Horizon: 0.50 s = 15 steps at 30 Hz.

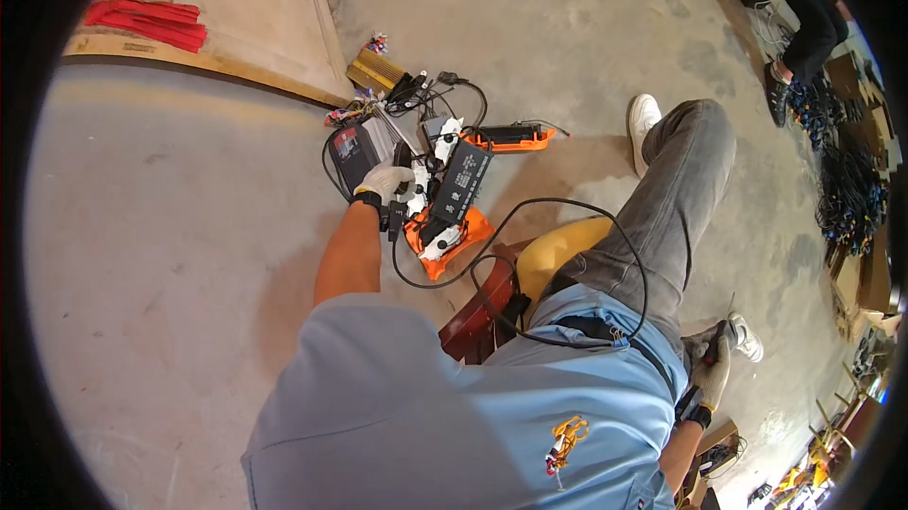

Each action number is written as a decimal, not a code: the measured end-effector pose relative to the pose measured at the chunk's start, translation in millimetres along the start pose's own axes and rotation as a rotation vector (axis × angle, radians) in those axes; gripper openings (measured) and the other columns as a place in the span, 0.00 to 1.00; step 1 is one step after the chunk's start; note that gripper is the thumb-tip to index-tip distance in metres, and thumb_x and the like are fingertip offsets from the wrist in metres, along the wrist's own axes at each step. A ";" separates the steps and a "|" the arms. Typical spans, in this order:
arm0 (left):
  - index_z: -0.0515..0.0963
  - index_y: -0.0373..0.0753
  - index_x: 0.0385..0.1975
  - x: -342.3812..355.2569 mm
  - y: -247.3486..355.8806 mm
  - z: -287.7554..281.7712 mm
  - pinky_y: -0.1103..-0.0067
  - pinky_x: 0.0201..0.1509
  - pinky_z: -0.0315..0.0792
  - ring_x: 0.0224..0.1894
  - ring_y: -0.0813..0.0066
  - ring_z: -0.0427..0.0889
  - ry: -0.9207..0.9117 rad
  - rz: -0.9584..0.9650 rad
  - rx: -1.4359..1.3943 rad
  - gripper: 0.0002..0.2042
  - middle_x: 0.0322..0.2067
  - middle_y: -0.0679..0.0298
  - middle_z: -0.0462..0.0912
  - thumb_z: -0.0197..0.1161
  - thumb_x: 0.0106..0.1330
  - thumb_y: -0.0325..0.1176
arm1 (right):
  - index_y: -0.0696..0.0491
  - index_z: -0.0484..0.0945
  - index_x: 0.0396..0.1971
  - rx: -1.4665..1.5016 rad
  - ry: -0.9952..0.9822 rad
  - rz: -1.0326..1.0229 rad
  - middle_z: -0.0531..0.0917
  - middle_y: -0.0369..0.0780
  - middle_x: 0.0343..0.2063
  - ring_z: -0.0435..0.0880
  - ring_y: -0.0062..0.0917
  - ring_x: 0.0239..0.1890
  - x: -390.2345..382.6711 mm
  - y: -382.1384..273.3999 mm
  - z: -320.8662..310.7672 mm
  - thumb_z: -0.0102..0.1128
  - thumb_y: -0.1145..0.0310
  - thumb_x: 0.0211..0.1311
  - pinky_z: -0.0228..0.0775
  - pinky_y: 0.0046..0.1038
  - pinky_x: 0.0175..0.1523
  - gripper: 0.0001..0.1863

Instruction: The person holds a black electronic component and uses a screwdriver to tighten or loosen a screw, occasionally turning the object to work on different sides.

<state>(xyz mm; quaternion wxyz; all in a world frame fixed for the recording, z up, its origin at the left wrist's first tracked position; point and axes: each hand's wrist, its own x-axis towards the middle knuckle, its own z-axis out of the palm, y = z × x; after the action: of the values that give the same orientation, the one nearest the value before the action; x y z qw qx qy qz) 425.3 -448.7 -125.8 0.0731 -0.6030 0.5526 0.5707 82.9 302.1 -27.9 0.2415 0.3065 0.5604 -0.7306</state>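
My left hand (386,181), in a pale knitted glove, reaches into a pile of electrical parts on the floor. Its fingers are curled around something dark that I cannot make out. Beside it lie a grey-black finned metal box (357,153) and a long black power supply (462,181). Under these show orange plastic casings (454,243) and white plastic pieces (441,243). At my right side, low by the leg, my gloved right hand (711,380) is closed around a black power screwdriver (724,332) with a thin bit. The hand and my body partly cover that tool.
A black cable (530,203) loops from the pile across my lap. A gold metal box (376,70) lies behind the pile. Red cloth (151,23) rests on a wooden panel (260,9). At right are heaped cables (846,184), cardboard and another person's leg (809,23).
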 end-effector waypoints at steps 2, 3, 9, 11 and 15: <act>0.81 0.31 0.45 -6.4 -3.2 0.3 0.70 0.44 0.84 0.37 0.67 0.85 -0.036 -0.036 0.165 0.14 0.37 0.58 0.85 0.69 0.63 0.32 | 0.56 0.80 0.47 -0.070 0.018 -0.058 0.83 0.37 0.38 0.82 0.25 0.36 -4.2 -1.2 4.4 0.62 0.64 0.78 0.79 0.24 0.38 0.11; 0.81 0.31 0.48 -8.0 -3.4 2.2 0.70 0.45 0.82 0.37 0.67 0.85 -0.072 -0.062 0.332 0.18 0.38 0.57 0.85 0.69 0.62 0.35 | 0.57 0.80 0.47 -0.026 0.027 -0.015 0.83 0.37 0.37 0.81 0.25 0.36 -4.4 -3.6 1.7 0.62 0.64 0.78 0.79 0.24 0.37 0.11; 0.73 0.34 0.68 16.5 -60.0 -0.6 0.66 0.64 0.76 0.62 0.50 0.83 -0.036 -0.084 0.539 0.38 0.59 0.43 0.83 0.69 0.55 0.44 | 0.56 0.79 0.46 -0.007 0.064 -0.001 0.82 0.38 0.34 0.80 0.24 0.35 -26.7 -6.1 40.9 0.63 0.64 0.77 0.78 0.24 0.37 0.11; 0.72 0.35 0.69 18.3 -63.9 1.4 0.66 0.65 0.76 0.62 0.50 0.83 0.044 -0.062 0.482 0.39 0.59 0.44 0.84 0.70 0.55 0.43 | 0.56 0.79 0.45 0.000 0.110 -0.003 0.81 0.38 0.33 0.80 0.24 0.34 -26.7 -6.6 37.2 0.64 0.64 0.76 0.77 0.23 0.36 0.11; 0.78 0.37 0.64 -2.3 -26.6 10.9 0.66 0.65 0.77 0.60 0.52 0.85 0.034 -0.119 0.540 0.33 0.57 0.45 0.85 0.68 0.54 0.40 | 0.56 0.79 0.44 -0.023 0.090 0.039 0.80 0.38 0.32 0.79 0.24 0.33 -16.9 -8.3 14.3 0.63 0.63 0.77 0.78 0.23 0.38 0.11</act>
<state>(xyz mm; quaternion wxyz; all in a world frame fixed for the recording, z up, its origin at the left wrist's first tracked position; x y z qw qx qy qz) 439.1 -429.5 -142.1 0.2555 -0.6026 0.6494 0.3872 86.4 290.6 -7.7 0.2339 0.3471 0.5729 -0.7047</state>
